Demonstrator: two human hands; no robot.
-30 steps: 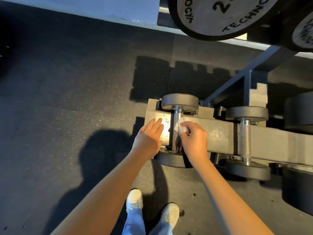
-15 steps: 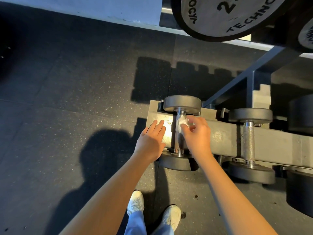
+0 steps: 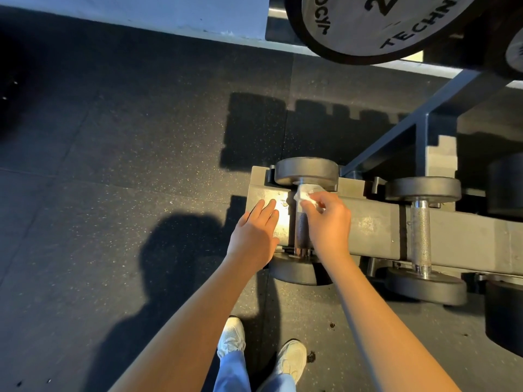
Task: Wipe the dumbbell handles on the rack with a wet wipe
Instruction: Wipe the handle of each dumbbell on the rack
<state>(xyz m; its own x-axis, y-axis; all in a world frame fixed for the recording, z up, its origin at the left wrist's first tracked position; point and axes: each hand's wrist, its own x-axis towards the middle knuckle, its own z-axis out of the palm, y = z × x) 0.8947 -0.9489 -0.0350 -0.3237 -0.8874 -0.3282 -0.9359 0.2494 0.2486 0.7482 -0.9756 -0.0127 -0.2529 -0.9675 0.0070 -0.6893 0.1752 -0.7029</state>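
A small dumbbell lies across the left end of the grey rack, its knurled metal handle running away from me between two dark round heads. My right hand pinches a crumpled white wet wipe against the far end of that handle, close to the far head. My left hand lies flat on the rack's top, fingers straight, just left of the handle. A second dumbbell with a bare metal handle sits to the right.
Large dark dumbbell heads stand at the right edge. A big weight plate hangs overhead at the top right, above a slanted rack strut. Dark rubber floor spreads to the left; my white shoes stand below the rack end.
My right hand has slid the wipe along the handle away from me, from its middle to the far end. My left hand stays flat on the rack.
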